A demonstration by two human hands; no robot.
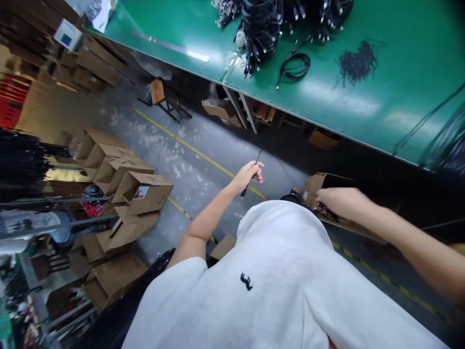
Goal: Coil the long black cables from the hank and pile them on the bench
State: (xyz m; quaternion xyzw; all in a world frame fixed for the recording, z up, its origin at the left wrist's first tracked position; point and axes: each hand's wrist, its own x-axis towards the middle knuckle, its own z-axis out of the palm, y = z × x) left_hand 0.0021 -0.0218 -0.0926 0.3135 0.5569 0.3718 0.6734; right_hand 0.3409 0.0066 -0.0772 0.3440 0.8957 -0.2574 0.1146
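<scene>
My left hand (250, 176) hangs over the floor in front of my body, fingers closed around a thin black strip (244, 192) whose ends stick out above and below the hand. Off to the right, my right hand (339, 201) is smeared by motion, its fingers curled over a dark looped bundle that looks like coiled black cable (330, 212). It is over an open cardboard box (313, 186) under the table edge. On the green table (348, 104) lie a single coiled black cable (296, 66), a pile of short black strips (359, 62) and thick cable bundles (262, 29).
More cables (450, 140) lie at the table's right end. Several open cardboard boxes (143, 191) line the floor on the left, near a rack. A wooden stool (158, 92) stands by the yellow floor line (196, 151). A small white bottle (240, 39) is by the bundles.
</scene>
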